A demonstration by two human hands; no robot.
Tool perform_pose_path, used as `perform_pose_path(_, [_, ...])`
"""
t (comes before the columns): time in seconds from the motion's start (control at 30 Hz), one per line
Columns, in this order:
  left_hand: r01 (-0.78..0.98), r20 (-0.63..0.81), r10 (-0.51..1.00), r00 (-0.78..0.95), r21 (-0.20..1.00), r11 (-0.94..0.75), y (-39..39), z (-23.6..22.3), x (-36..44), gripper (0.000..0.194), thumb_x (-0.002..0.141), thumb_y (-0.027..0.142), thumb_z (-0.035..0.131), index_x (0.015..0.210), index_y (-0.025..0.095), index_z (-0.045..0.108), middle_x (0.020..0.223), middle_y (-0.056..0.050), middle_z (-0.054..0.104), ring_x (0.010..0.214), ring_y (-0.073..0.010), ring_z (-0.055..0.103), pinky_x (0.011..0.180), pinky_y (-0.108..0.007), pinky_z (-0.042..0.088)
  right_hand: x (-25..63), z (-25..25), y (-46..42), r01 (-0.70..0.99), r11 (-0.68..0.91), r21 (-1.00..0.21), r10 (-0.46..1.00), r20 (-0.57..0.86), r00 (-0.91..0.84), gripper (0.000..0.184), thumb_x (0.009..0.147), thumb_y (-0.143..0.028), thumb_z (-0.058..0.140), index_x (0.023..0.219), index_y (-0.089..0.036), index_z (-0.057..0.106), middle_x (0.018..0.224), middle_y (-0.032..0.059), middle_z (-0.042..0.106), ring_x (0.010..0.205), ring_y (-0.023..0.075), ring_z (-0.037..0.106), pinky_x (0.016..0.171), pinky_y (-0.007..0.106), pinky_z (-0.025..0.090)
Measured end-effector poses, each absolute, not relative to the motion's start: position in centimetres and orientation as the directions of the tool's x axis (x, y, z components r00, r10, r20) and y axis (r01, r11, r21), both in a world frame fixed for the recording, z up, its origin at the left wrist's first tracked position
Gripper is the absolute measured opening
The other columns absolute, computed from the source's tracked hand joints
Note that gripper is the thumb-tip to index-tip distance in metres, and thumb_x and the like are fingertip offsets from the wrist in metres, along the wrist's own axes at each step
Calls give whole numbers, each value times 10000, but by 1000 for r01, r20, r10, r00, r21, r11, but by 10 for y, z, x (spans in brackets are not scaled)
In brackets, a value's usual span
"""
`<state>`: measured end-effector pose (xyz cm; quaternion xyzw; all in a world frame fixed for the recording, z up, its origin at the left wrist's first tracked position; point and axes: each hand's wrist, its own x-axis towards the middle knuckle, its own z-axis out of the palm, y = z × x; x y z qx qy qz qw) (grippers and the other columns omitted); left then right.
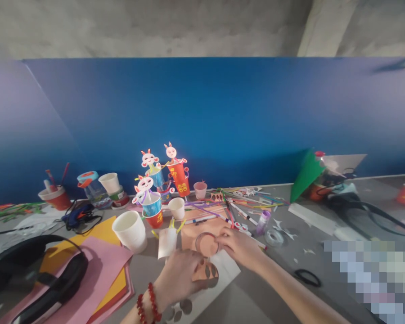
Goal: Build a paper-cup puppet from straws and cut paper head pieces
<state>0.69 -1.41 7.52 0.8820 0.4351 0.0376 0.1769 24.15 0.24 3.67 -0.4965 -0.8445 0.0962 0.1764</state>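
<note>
My right hand (238,246) is closed, its fingertips pinching the edge of a round, thin-rimmed ring (197,242) that lies on peach-coloured paper (189,231). Closer to me, my left hand (180,272) wears red bead bracelets. Its fingers curl over a small peach piece with dark round spots or holes (202,272); what exactly they grip is unclear. Beneath both hands lies a white sheet (227,266), with more dark round spots near my left wrist. A white paper piece with yellow strips (167,243) stands just beyond my left hand.
Rabbit-faced paper cup figures (151,207) and a white cup (130,231) stand behind and left. Headphones (77,265) rest on coloured paper (101,256) at left. Markers (243,211), a purple glue stick (263,221), clear tape (274,237) and a black band (307,278) lie rightward.
</note>
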Motion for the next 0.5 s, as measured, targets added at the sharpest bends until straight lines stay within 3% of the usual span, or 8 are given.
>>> perform_pose_path(0.2, [658,-104,667,738,330,-676,-11,58,8,109,773,161,592,860,208,636,886,-17,716,835,-230,646,725,-293,424,240,32,22,748,586,-310,809,185,-557,219,874,-129,583,947,-263,741,1090,43,667,976,200,635,781,261,469])
perform_pose_path(0.4, [698,-23,742,670,358,-620,-5,56,9,285,874,99,419,899,219,676,915,-31,737,853,-217,667,755,-306,462,244,34,27,775,546,-318,838,204,-507,228,920,-195,547,1041,-296,711,1272,28,629,1115,235,616,842,303,489])
perform_pose_path(0.5, [728,11,786,618,370,-578,-1,58,7,294,883,86,412,944,201,676,982,-61,735,891,-214,677,749,-290,476,242,33,20,797,516,-315,857,204,-474,278,929,-156,491,1102,-260,682,1311,70,611,1162,270,593,895,361,482])
